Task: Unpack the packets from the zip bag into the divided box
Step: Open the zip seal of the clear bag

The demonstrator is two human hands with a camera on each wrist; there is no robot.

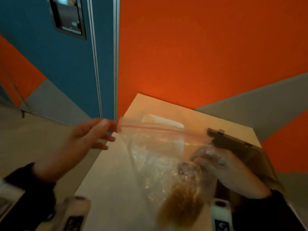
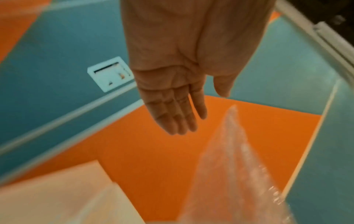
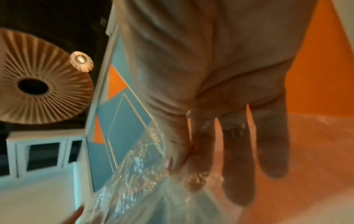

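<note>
With the right hand (image 1: 223, 165) pinching the clear zip bag (image 1: 160, 152) aloft over the table (image 1: 113, 172), thumb against fingers, the left hand (image 1: 83, 144), fingers straight and loosely spread beside its red seal, should probably pinch that corner and peel steadily.

The clear plastic zip bag (image 1: 155, 152) hung above the pale wooden table (image 1: 116, 172), between the left hand (image 1: 83, 140) at its left top corner and the right hand (image 1: 221, 165). The dark rectangular box (image 1: 233, 142) sat behind the right hand.
</note>
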